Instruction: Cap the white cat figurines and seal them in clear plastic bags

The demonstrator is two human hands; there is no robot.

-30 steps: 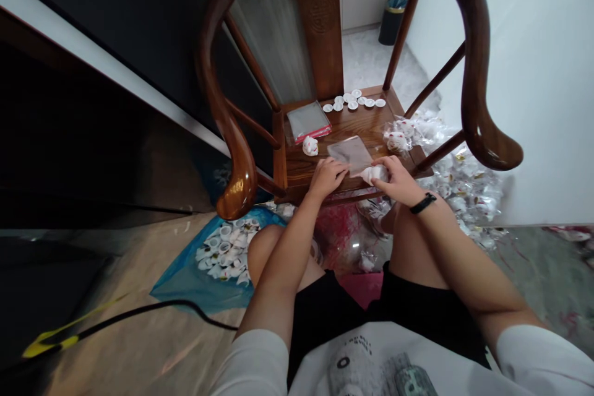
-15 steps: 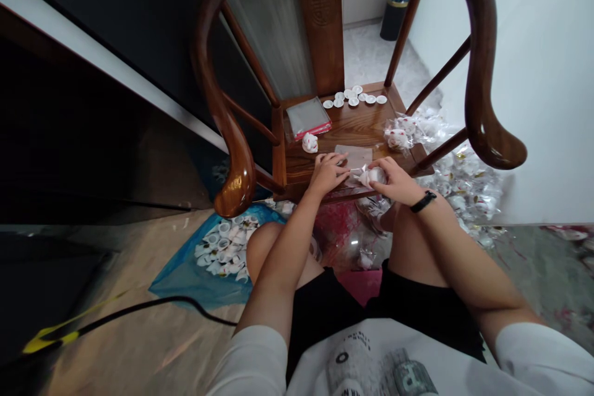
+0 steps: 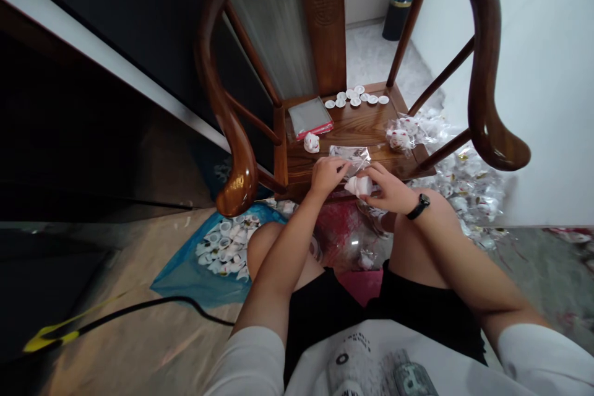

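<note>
Right hand is grasping a white figurine, thumb below, fingers curving over its side, partly open around it. Figurine is lying tilted in the grip at the seat's front edge; can't tell if it's touching the wood. Black watch is sitting on that wrist.

Left hand is reaching over the front edge, fingers bent, tips meeting the near side of a clear plastic bag. Can't tell if it's pinching the film or just pressing on it. Bag is lying flat-ish, wrinkled and catching light, just beyond the figurine.

All this is happening on a wooden chair seat. Red-marked figurine is standing left of the bag. Behind it, a stack of clear bags is showing a red edge. White discs are lying clustered along the back. Wrapped figurines are sitting at the right edge.

Floor: a heap of wrapped pieces is spreading right of the chair, by a white wall. Left, a blue plastic sheet is holding loose white pieces. Dark waste bin is standing behind the chair.
</note>
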